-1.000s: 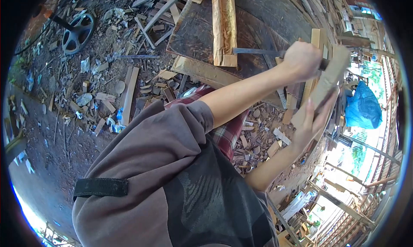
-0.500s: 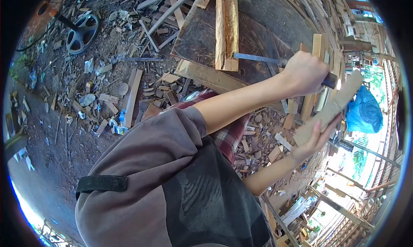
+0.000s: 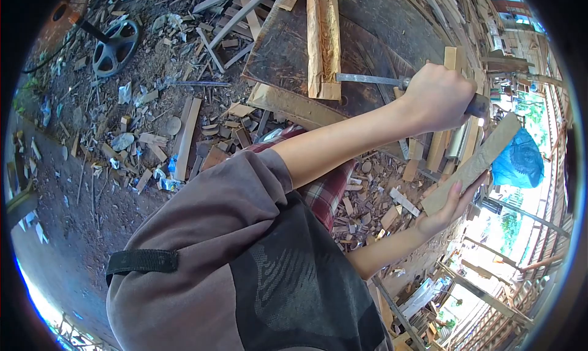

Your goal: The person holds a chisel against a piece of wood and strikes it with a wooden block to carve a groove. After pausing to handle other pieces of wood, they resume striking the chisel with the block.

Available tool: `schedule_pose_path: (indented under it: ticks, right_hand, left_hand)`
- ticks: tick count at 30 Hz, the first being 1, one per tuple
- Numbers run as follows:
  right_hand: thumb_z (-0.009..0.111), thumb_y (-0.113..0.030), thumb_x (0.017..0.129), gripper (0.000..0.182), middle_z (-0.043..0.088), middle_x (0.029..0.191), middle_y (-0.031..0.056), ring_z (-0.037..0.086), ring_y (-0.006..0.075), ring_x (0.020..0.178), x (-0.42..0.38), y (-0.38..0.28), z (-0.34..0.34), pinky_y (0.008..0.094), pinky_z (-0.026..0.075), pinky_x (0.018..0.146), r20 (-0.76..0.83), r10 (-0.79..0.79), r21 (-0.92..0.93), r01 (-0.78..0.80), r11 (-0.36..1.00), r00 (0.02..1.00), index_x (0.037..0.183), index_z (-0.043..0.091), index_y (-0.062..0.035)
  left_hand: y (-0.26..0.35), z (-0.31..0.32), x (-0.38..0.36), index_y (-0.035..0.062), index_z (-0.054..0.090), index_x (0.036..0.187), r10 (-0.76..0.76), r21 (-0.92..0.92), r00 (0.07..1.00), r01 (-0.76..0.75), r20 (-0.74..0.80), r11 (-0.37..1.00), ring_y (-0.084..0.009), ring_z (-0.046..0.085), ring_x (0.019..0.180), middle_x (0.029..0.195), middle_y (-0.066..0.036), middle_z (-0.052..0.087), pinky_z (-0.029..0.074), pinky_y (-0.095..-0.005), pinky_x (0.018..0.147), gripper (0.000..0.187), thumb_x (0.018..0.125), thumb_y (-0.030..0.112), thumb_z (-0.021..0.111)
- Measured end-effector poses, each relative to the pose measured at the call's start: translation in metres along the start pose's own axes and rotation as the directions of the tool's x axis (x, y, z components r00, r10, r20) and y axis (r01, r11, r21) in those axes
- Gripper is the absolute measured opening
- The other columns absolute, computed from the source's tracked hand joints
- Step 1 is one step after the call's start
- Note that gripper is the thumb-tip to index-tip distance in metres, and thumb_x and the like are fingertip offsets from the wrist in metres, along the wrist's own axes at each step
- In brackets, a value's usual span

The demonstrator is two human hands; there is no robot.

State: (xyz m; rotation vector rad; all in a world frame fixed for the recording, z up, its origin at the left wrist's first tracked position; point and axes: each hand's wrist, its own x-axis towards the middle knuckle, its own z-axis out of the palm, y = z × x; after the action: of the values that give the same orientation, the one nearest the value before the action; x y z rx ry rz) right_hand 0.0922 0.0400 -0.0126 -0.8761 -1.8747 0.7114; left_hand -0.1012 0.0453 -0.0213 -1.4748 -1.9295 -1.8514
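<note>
Pale wooden beam (image 3: 323,39), rough trough cut along its upper face, lying on the dark worktop (image 3: 282,51), one squared end close to the worktop's border. Just at that end, on the beam's side toward the hands, flat chisel (image 3: 370,79), tip touching the beam's edge or just beside it; cannot tell which. Apart from the beam on that same side, left hand (image 3: 440,100) closed in a fist around the chisel's handle, dark butt protruding past the fist. Farther from the beam again, right hand (image 3: 447,211) gripping a wooden bat (image 3: 474,164), remaining fingers mostly hidden behind it. Bat tilted, free end near the butt but apart from it.

By judgement, chiselling at the beam's end as the step in hand, blade set to the wood and bat ready for striking. For a blow, needed: tip seated firmly against the beam, steady fist, bat brought squarely onto the butt, knuckles well clear.

Just off the beam's squared end, plank (image 3: 294,107) along the worktop's border. Farther out past that end, plaid cloth (image 3: 321,198) and scattered offcuts (image 3: 367,210). Beyond the bat from the beam, blue bag (image 3: 517,158). Well away on the beam's opposite side, spoked wheel (image 3: 116,48).
</note>
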Motion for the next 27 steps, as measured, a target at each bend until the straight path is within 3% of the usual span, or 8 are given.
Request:
schedule_pose_path:
  ticks: [2, 4, 14, 18, 19, 21, 22, 27]
  right_hand:
    - [0.049, -0.025, 0.091, 0.067, 0.042, 0.133, 0.017, 0.046, 0.0205, 0.096, 0.002, 0.007, -0.007, 0.0295, 0.037, 0.064, 0.007, -0.036, -0.001, 0.036, 0.999, 0.999, 0.149, 0.024, -0.0028]
    - [0.049, -0.024, 0.092, 0.065, 0.051, 0.12, 0.0156, 0.053, 0.0158, 0.075, 0.004, 0.008, -0.007, 0.0241, 0.039, 0.043, 0.011, -0.081, 0.004, 0.08, 0.997, 0.997, 0.15, 0.025, -0.0068]
    - [0.049, -0.028, 0.092, 0.066, 0.055, 0.099, 0.0171, 0.053, 0.0153, 0.067, 0.005, -0.007, -0.003, 0.0232, 0.038, 0.041, 0.056, -0.047, -0.022, 0.048, 0.999, 0.997, 0.149, 0.023, -0.0043]
    - [0.047, -0.035, 0.092, 0.065, 0.054, 0.085, 0.0162, 0.052, 0.0138, 0.06, 0.018, -0.024, -0.021, 0.0224, 0.037, 0.042, -0.075, -0.047, 0.1, 0.054, 0.994, 0.996, 0.143, 0.028, -0.0002]
    - [0.048, -0.038, 0.091, 0.059, 0.053, 0.085, 0.0161, 0.05, 0.0136, 0.057, 0.025, -0.024, -0.036, 0.0216, 0.038, 0.044, -0.083, -0.088, 0.121, 0.098, 0.988, 0.993, 0.133, 0.036, 0.0014]
    - [0.049, -0.037, 0.09, 0.054, 0.054, 0.086, 0.0167, 0.049, 0.0137, 0.057, 0.035, -0.037, -0.042, 0.0211, 0.038, 0.046, -0.169, -0.122, 0.364, 0.177, 0.915, 0.978, 0.127, 0.04, 0.0008]
    - [0.042, -0.042, 0.094, 0.057, 0.049, 0.077, 0.0114, 0.045, 0.0127, 0.049, 0.035, -0.058, -0.011, 0.0229, 0.033, 0.04, -0.315, -0.156, 0.294, 0.253, 0.922, 0.936, 0.128, 0.04, 0.0036]
    - [0.047, -0.04, 0.089, 0.058, 0.051, 0.074, 0.0107, 0.046, 0.0123, 0.05, 0.027, -0.042, 0.027, 0.0229, 0.036, 0.042, 0.035, -0.148, -0.079, 0.151, 0.985, 0.988, 0.126, 0.042, 0.0043]
  left_hand:
    - [0.0, 0.001, 0.001, 0.0054, 0.064, 0.07, 0.007, 0.0, 1.0, -0.007, -0.013, 1.0, -0.0325, 0.064, 0.058, 0.061, -0.013, 0.063, 0.051, -0.0415, 0.055, 0.025, 0.069, 0.029, 0.072]
    - [0.001, 0.002, 0.002, 0.0054, 0.064, 0.071, 0.016, 0.007, 1.0, -0.016, -0.019, 1.0, -0.0324, 0.064, 0.058, 0.061, -0.012, 0.063, 0.051, -0.0416, 0.055, 0.026, 0.069, 0.03, 0.072]
    - [-0.005, -0.004, 0.008, 0.0074, 0.067, 0.072, -0.07, -0.047, 0.996, 0.073, 0.059, 0.996, -0.0325, 0.066, 0.062, 0.062, -0.013, 0.063, 0.053, -0.0421, 0.06, 0.021, 0.067, 0.028, 0.071]
    - [-0.006, -0.012, 0.007, 0.007, 0.068, 0.07, -0.096, -0.11, 0.994, 0.102, 0.058, 0.989, -0.0326, 0.066, 0.061, 0.062, -0.014, 0.063, 0.053, -0.0409, 0.06, 0.024, 0.068, 0.031, 0.071]
    - [-0.006, -0.013, 0.006, 0.0062, 0.068, 0.068, -0.091, -0.123, 0.995, 0.095, 0.043, 0.988, -0.0325, 0.066, 0.06, 0.061, -0.014, 0.063, 0.053, -0.0403, 0.059, 0.027, 0.068, 0.033, 0.071]
    - [-0.006, -0.012, 0.004, 0.0068, 0.069, 0.069, -0.085, -0.126, 0.993, 0.095, 0.08, 0.988, -0.0325, 0.066, 0.061, 0.063, -0.015, 0.064, 0.054, -0.0407, 0.06, 0.026, 0.069, 0.033, 0.071]
    - [-0.007, -0.012, 0.004, 0.0071, 0.069, 0.069, -0.084, -0.127, 0.992, 0.095, 0.094, 0.987, -0.0324, 0.066, 0.062, 0.064, -0.015, 0.064, 0.054, -0.0409, 0.06, 0.026, 0.069, 0.033, 0.071]
    - [-0.012, 0.0, 0.009, 0.0096, 0.069, 0.072, -0.145, -0.067, 0.978, 0.156, 0.153, 0.985, -0.0326, 0.066, 0.063, 0.063, -0.013, 0.064, 0.054, -0.0416, 0.062, 0.02, 0.067, 0.029, 0.07]
